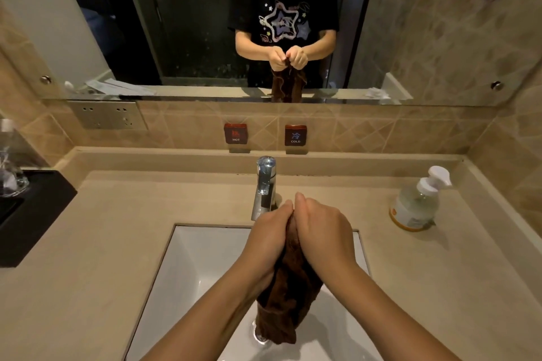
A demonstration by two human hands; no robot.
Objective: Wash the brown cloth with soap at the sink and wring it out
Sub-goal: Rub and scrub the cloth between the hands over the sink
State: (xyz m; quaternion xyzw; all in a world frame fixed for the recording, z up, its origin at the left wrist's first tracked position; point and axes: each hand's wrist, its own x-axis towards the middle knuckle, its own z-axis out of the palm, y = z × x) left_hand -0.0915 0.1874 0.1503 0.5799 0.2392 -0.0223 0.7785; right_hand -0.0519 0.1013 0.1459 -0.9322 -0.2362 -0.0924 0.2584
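The brown cloth (289, 299) hangs bunched over the white sink (187, 267), its lower end near the drain. My left hand (268, 239) and my right hand (321, 231) grip its top end side by side, just in front of the chrome tap (265, 184). The fingers of both hands curl round the cloth's upper edge. No water is seen running from the tap. A clear soap pump bottle (418, 204) with a white head stands on the counter at the right.
The beige counter (117, 228) surrounds the sink. HOT (235, 133) and COLD (295, 135) signs sit on the tiled wall behind the tap. A black tray (29, 214) with a glass (10, 173) is at the left. A mirror (190, 23) spans the wall.
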